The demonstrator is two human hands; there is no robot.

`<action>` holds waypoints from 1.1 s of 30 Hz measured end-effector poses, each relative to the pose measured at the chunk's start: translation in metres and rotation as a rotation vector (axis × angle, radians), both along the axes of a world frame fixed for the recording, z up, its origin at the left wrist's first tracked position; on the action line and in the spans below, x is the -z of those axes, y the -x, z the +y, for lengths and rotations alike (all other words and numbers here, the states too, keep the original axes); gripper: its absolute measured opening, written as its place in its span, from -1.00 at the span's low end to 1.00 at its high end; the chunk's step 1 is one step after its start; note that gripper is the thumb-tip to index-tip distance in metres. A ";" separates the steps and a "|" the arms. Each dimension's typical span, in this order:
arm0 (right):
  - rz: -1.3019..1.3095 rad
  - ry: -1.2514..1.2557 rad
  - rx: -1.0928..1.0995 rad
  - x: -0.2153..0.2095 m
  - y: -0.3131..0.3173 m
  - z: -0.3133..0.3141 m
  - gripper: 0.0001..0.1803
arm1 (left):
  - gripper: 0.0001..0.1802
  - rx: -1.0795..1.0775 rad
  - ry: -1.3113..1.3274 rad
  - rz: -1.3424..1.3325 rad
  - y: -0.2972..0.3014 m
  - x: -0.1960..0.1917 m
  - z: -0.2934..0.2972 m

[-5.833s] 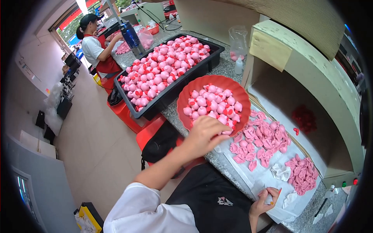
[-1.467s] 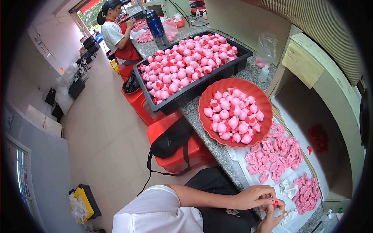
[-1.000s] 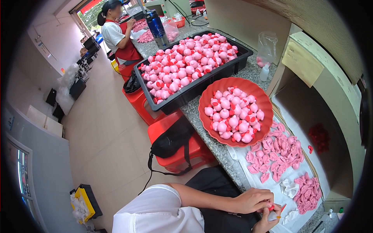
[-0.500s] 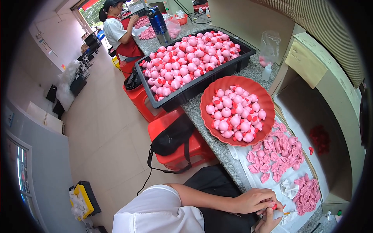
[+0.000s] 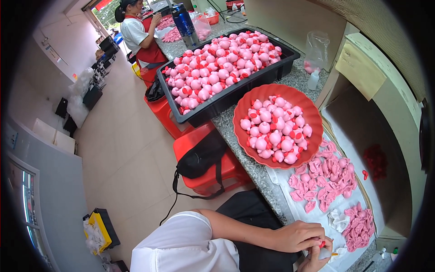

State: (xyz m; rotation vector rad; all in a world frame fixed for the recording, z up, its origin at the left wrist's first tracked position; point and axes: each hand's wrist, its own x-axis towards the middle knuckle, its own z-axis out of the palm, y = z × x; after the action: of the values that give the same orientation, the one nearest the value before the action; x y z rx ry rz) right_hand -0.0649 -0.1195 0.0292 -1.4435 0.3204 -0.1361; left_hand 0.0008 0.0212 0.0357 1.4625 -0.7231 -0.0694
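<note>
Head view showed me the left hand (image 5: 299,235) pinching a red bit (image 5: 322,244), and the right hand (image 5: 312,260) gripping a bottle (image 5: 324,253), probably close for steadiness.

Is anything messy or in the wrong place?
Maybe a little red bit, lying alone on the white sheet, apart from the red pile inside the box. A crumpled white wad beside the smaller pink heap looks a bit messy too.
</note>
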 end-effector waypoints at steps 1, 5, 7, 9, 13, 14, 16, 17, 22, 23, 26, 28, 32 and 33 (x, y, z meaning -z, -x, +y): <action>0.049 -0.056 0.016 -0.002 -0.001 0.000 -0.71 | -0.85 0.029 -0.028 0.026 -0.001 -0.002 0.001; 0.067 -0.100 0.087 -0.026 -0.009 0.013 -0.64 | -0.88 0.028 0.039 0.101 -0.001 -0.007 -0.001; 0.042 -0.051 0.119 -0.022 -0.006 0.011 -0.62 | -0.91 -0.039 -0.067 -0.163 0.000 -0.005 -0.006; 0.016 -0.002 0.150 -0.019 -0.002 0.011 -0.60 | -0.88 -0.062 -0.061 -0.163 0.006 -0.003 -0.010; -0.080 0.049 0.158 -0.003 0.007 0.007 -0.57 | -0.82 -0.105 -0.069 -0.178 0.012 -0.001 -0.010; -0.117 0.069 0.155 0.001 0.008 0.004 -0.57 | -0.82 -0.106 -0.068 -0.175 0.012 -0.001 -0.010; -0.094 0.017 0.155 -0.001 0.007 0.004 -0.57 | -0.82 -0.076 -0.048 -0.165 0.012 0.001 -0.010; -0.074 -0.034 0.156 -0.003 0.005 0.004 -0.58 | -0.82 -0.076 -0.048 -0.163 0.010 0.001 -0.009; 0.175 -0.162 0.055 -0.019 -0.008 0.002 -0.63 | -0.83 0.001 0.059 0.103 0.003 -0.005 -0.002; 0.145 -0.106 0.055 -0.017 -0.009 0.002 -0.65 | -0.83 0.002 0.061 0.105 0.002 -0.002 -0.003; 0.116 -0.017 0.070 -0.015 -0.008 0.008 -0.67 | -0.80 -0.088 -0.037 -0.037 0.001 0.007 -0.005; 0.111 0.017 0.087 -0.009 -0.006 0.009 -0.68 | -0.79 -0.177 -0.126 -0.254 0.000 0.004 -0.003; -0.004 0.056 0.065 0.003 0.005 0.006 -0.71 | -0.78 -0.202 -0.097 -0.298 0.005 0.000 -0.005; -0.023 0.060 0.090 0.006 0.006 0.007 -0.72 | -0.79 -0.195 -0.065 -0.280 0.004 0.003 -0.005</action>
State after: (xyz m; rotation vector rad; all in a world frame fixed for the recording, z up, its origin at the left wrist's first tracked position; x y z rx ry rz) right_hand -0.0710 -0.1120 0.0236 -1.4866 0.3649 -0.2367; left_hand -0.0035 0.0157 0.0324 1.6164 -0.8054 0.2685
